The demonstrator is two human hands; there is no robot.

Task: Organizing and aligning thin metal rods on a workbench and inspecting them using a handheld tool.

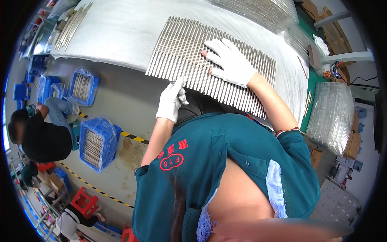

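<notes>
A wide row of slim silver metal rods (177, 52) lies side by side on the white-covered table (117, 36), their near ends close to the table's edge. My right hand (231, 62), in a white glove with a couple of bare fingertips, lies spread across the middle of the row. At the row's near edge, left of centre, my left hand (171, 101) is also gloved in white. Its fingers are curled and pinched at the end of a rod, and the fingertips partly hide what they grip.
More rods (73, 26) lie at the table's far left. Stacked clear plastic trays (266, 14) stand behind the row, with another wrapped stack (331, 117) at right. Blue crates (98, 143) of rods sit on the floor at left, near a seated person (44, 135) and a red stool (84, 203).
</notes>
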